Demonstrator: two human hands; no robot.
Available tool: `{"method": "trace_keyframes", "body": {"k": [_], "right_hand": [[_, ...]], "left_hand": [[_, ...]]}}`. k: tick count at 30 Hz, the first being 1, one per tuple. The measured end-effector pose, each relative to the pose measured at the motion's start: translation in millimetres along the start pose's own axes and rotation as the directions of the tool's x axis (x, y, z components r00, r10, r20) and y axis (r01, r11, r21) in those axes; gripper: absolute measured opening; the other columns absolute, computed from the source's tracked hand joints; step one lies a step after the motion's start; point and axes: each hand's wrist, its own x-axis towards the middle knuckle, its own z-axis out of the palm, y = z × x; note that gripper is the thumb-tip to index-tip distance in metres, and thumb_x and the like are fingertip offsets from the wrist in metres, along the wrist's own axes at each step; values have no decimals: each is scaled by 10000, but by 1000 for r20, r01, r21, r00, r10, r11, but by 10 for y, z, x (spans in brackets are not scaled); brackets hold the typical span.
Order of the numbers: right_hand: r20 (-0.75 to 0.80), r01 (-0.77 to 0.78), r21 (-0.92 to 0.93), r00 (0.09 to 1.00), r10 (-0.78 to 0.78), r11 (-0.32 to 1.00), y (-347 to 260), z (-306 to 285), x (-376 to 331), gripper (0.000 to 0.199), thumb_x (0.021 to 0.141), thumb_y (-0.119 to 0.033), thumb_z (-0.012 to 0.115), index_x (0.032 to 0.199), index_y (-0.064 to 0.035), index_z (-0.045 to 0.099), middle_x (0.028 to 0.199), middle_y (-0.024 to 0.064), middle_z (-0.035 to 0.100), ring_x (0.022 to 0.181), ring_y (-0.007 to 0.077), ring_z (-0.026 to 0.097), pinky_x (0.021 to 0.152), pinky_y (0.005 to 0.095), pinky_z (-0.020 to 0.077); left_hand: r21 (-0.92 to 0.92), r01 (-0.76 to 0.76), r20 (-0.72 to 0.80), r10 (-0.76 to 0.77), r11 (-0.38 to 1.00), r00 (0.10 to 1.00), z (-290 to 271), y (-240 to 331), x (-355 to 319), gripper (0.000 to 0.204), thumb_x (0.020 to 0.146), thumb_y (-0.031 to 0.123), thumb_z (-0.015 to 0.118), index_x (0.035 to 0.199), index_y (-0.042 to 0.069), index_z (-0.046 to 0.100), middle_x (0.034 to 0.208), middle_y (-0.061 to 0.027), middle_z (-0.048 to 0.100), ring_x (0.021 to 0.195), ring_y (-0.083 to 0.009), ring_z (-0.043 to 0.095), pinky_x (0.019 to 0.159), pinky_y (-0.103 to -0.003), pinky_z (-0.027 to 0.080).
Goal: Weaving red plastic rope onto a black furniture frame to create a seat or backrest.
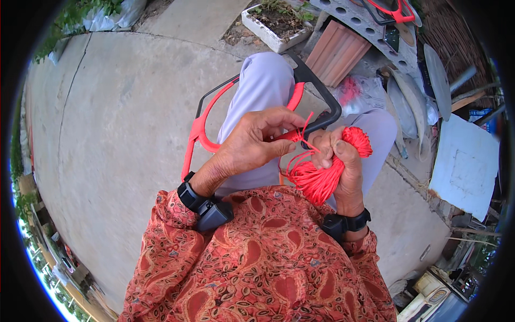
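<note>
Across my lap lies a black frame (pixel 321 88) with rounded corners, partly wrapped in red cord (pixel 197 129). My left hand (pixel 257 134) is closed, thumb and fingers pinching a red-wrapped bar near the frame's corner. A loose cord end sticks up just past those fingertips. In my right hand (pixel 348 161) I grip a thick hank of red cord (pixel 314 181), its looped end showing above the fist and more strands spreading below. Several strands run between the hank and the wrapped bar. Part of the frame is hidden behind my left hand and knee.
Grey concrete floor (pixel 118 118) spreads around me. Ahead stands a white planter box (pixel 274 32) with soil; beside it are reddish ridged tiles (pixel 337 53) and a grey block with holes (pixel 354 20). Another red-and-black frame (pixel 397 13) lies at the far right. A white board (pixel 465 166) leans at right.
</note>
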Motion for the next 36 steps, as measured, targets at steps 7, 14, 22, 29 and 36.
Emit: {"method": "trace_keyframes", "body": {"k": [7, 14, 22, 29, 36], "right_hand": [[-29, -34, -44, 999, 33, 998, -11, 6, -63, 226, 845, -185, 633, 751, -39, 487, 691, 68, 516, 584, 113, 475, 558, 267, 414], [-34, -100, -131, 995, 96, 986, -25, 43, -101, 249, 828, -188, 657, 722, -7, 522, 677, 84, 525, 585, 120, 480, 556, 267, 414], [-57, -121, -118, 992, 115, 986, -11, 33, -144, 202, 825, -159, 663, 774, 11, 565, 721, 95, 563, 610, 122, 496, 570, 266, 424], [-80, -173, -179, 984, 161, 969, -28, 42, -218, 166, 849, -129, 661, 818, 18, 589, 743, 98, 585, 632, 113, 506, 603, 245, 434], [-119, -104, -217, 990, 79, 971, -23, -93, -281, 164, 850, -143, 667, 878, -1, 590, 816, 97, 619, 666, 128, 546, 625, 263, 458]], "left_hand": [[-58, -3, 11, 4, 998, 1000, -27, -55, 12, 199, 805, -90, 659, 974, -7, 597, 1028, -24, 574, 853, -36, 546, 726, -199, 474], [-63, -65, 14, 66, 996, 998, -35, -77, 14, 159, 795, -97, 639, 901, 8, 585, 966, -9, 549, 807, -29, 519, 697, -194, 461], [174, -140, -7, 143, 975, 990, -10, -11, 0, 138, 794, -87, 617, 882, 10, 574, 932, -3, 541, 813, -34, 515, 667, -193, 458], [104, -155, -57, 161, 982, 985, 4, -21, -18, 140, 798, -98, 602, 906, -12, 585, 925, -18, 558, 839, -53, 533, 687, -201, 480], [229, -57, -71, 75, 972, 995, 94, 6, 10, 241, 818, -39, 615, 1055, -12, 580, 954, -22, 587, 877, -45, 548, 720, -212, 484]]}}
